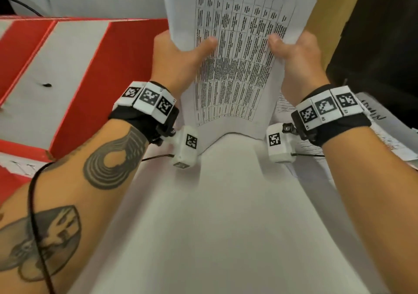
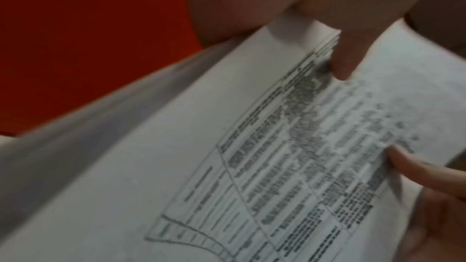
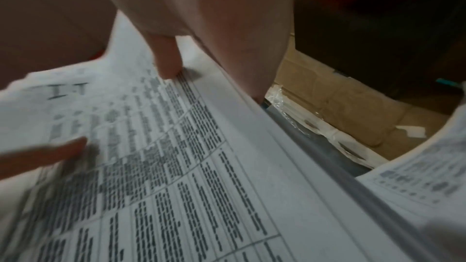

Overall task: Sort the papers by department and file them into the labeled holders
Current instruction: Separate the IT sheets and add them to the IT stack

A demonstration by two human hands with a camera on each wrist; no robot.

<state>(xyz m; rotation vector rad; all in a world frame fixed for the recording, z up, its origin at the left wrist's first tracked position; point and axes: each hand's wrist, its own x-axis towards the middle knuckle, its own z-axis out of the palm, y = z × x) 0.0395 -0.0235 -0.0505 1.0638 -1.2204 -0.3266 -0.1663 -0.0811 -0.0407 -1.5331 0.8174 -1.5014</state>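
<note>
I hold a thin sheaf of white papers (image 1: pixel 235 56) upright in front of me, its top sheet printed with a dense table. My left hand (image 1: pixel 181 54) grips the left edge, thumb on the printed face and fingers hidden behind. My right hand (image 1: pixel 298 56) grips the right edge the same way. The left wrist view shows the sheaf (image 2: pixel 252 166) under my left thumb (image 2: pixel 343 59). In the right wrist view my right thumb (image 3: pixel 166 61) presses the page (image 3: pixel 176 166), which has "IT" (image 3: pixel 68 91) handwritten near its top.
Red and white cardboard holders (image 1: pixel 67 79) stand at the left. A white table (image 1: pixel 226 226) lies below my arms. More printed papers (image 1: pixel 384 140) lie at the right, by a handwritten label. A brown board (image 1: pixel 328 11) and a dark object (image 1: pixel 384 45) stand behind.
</note>
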